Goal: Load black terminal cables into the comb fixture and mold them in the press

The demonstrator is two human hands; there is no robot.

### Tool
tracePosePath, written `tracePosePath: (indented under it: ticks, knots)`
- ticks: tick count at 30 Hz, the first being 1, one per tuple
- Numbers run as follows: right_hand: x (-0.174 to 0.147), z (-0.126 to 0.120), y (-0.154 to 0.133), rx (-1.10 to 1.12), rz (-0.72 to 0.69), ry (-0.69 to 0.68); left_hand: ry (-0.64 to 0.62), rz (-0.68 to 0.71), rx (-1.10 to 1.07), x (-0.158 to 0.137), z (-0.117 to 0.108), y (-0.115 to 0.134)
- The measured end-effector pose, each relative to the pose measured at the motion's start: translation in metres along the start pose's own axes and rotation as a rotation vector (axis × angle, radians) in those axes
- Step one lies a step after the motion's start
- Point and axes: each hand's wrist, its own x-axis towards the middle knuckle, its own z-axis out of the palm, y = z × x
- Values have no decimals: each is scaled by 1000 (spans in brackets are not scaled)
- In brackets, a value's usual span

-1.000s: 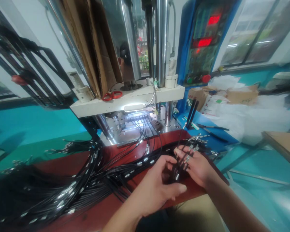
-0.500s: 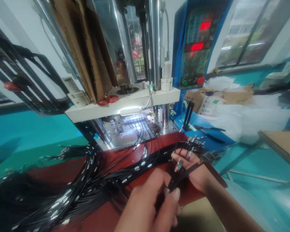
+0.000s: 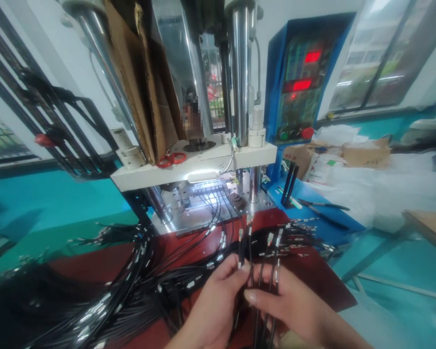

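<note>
My left hand pinches black cables with metal ends between thumb and fingers, low over the red tabletop. Close beside it, my right hand is closed around several more black cables. These are spread between its fingers, their bright connector tips pointing up and away from me. Behind the hands lies a row of loose cables with metal ends. To the left, a large bundle of black cables with white tags or sleeves covers the table.
Ahead stands a press with a lit metal plate, thin cables running out of it. Red-handled scissors rest on its white crossbar. A blue control box and a long-handled tool are at right, near white sacks.
My hands have drawn together. The cables, bunched and tilted before, now stand fanned out with tips upward in my fingers. The camera view has shifted slightly.
</note>
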Motion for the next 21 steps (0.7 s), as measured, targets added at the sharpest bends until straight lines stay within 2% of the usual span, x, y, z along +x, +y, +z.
tracePosePath:
  ticks: [5,8,10,14,16,18,21]
  knots:
    - [7,6,7,-2,-28,17,26,72,19,3,-6,-7]
    - [7,6,3,-6,-48,4,30,32,42,3,-8,-9]
    - [6,3,-3,-47,-117,8,24,-23,60,2,-8,-10]
    - [4,-10,-13,-314,-276,93,-60,-153,129,-4,-8,-12]
    - [4,-16,-13,-444,-317,118,-90,-173,160,-7,-9,-13]
    - [6,-19,-10,-481,-328,134,-101,-148,182,-8,-11,-15]
    - [8,-24,-7,-355,-306,164,-103,-52,187,-9,-17,-22]
